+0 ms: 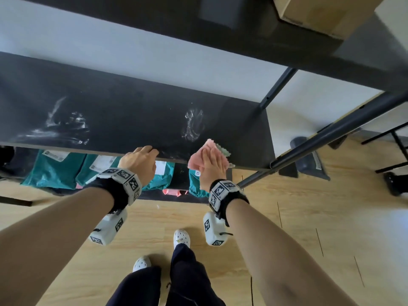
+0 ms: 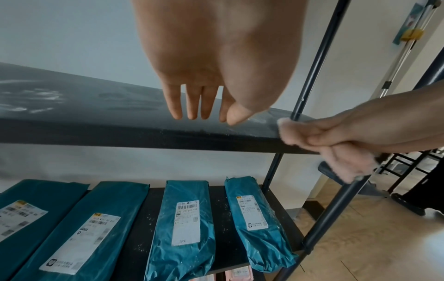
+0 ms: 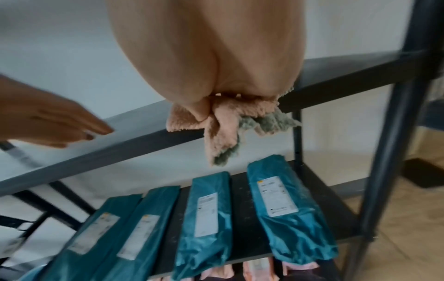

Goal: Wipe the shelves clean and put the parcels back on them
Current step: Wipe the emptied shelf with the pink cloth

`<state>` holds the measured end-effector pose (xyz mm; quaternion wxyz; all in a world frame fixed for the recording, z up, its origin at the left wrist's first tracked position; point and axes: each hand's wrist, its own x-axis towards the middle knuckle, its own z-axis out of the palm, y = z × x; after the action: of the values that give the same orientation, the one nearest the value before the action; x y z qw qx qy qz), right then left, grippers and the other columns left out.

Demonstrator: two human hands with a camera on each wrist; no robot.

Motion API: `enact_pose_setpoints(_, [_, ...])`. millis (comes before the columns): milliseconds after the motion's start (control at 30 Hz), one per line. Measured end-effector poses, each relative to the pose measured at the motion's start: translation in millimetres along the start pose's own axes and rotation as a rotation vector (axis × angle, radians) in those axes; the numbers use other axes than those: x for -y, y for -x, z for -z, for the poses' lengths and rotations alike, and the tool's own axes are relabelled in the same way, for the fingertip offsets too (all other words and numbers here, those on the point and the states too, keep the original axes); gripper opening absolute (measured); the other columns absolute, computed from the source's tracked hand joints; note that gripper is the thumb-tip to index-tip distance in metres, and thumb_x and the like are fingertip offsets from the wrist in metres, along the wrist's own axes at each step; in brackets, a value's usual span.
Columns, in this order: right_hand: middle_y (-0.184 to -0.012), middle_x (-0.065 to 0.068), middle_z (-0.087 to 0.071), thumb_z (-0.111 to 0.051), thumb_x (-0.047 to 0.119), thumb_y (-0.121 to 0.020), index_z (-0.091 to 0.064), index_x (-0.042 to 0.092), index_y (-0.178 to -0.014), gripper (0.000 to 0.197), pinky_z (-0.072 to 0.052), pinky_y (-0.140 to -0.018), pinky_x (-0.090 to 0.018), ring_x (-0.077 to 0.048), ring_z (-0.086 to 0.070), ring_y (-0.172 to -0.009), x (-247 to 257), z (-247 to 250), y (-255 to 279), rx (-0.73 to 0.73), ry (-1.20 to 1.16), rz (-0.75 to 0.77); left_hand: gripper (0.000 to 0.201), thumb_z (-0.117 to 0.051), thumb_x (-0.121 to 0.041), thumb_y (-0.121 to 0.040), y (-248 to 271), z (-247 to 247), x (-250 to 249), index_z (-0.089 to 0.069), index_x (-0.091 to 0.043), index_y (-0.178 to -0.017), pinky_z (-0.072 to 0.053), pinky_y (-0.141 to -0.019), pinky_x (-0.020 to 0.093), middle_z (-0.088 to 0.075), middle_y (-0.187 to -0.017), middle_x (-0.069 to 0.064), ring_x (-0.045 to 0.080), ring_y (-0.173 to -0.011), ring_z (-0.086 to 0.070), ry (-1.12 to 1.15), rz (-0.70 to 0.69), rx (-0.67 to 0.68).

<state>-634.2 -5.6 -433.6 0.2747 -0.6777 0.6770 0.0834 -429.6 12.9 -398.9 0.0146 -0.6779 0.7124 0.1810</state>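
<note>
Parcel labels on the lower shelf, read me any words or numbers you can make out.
"270 270-L01 410": label on the third teal parcel.
"L01": same label, left side.
Other parcel labels: too small or blurred to read.
Wristband markers: square codes only, no words.

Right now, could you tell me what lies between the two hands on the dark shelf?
In the head view, only white dust smears on dark shelf.

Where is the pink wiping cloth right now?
The pink wiping cloth is bunched in the right hand at the front edge of the dusty black shelf, right of the left hand.
</note>
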Motion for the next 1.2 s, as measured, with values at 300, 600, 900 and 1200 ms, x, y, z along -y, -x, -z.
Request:
enact_pose_setpoints(300, [-0.156, -0.004, 0.027, -0.053, 0.014, -0.092, 0.014, 0.024, -0.151, 0.090, 0.008, -0.119, -0.043, -0.027, 0.021, -0.145, 66, 14, -63, 0.116, 0.059, 0.164, 0.035, -0.040, -0.018, -0.097, -15, 16, 8, -0.049, -0.015, -0.130, -0.043, -0.098, 0.039, -0.049, -0.135, 0.002, 0.022, -0.124, -0.047, -0.008, 0.096, -0.008])
enact_pose_setpoints(600, [-0.159, -0.007, 0.018, -0.058, 0.020, -0.090, 0.007, 0.022, -0.152, 0.090, 0.008, -0.120, -0.041, -0.027, 0.015, -0.147, 55, 61, -144, 0.046, 0.111, 0.175, 0.032, -0.041, -0.022, -0.097, -49, 13, -6, -0.051, -0.018, -0.127, -0.045, -0.093, 0.037, -0.050, -0.131, -0.002, 0.019, -0.121, -0.048, -0.077, 0.131, 0.028])
enact_pose_setpoints(900, [-0.160, -0.006, 0.016, -0.044, 0.028, -0.098, 0.008, 0.022, -0.153, 0.076, 0.008, -0.120, -0.041, -0.023, 0.015, -0.147, -33, 87, -130, -0.048, 0.059, -0.019, 0.030, -0.040, -0.023, -0.096, -54, 14, -14, -0.055, -0.017, -0.121, -0.048, -0.088, 0.039, -0.054, -0.126, -0.002, 0.020, -0.117, -0.050, -0.056, 0.121, 0.008])
enact_pose_setpoints(1200, [-0.158, -0.004, 0.022, -0.028, 0.025, -0.102, 0.011, 0.026, -0.152, 0.063, 0.012, -0.119, -0.040, -0.024, 0.020, -0.146, 5, 43, -76, 0.043, 0.051, -0.003, 0.031, -0.043, -0.022, -0.094, -53, 28, -17, -0.053, -0.016, -0.123, -0.046, -0.085, 0.040, -0.053, -0.125, 0.001, 0.024, -0.117, -0.050, -0.090, 0.085, 0.034])
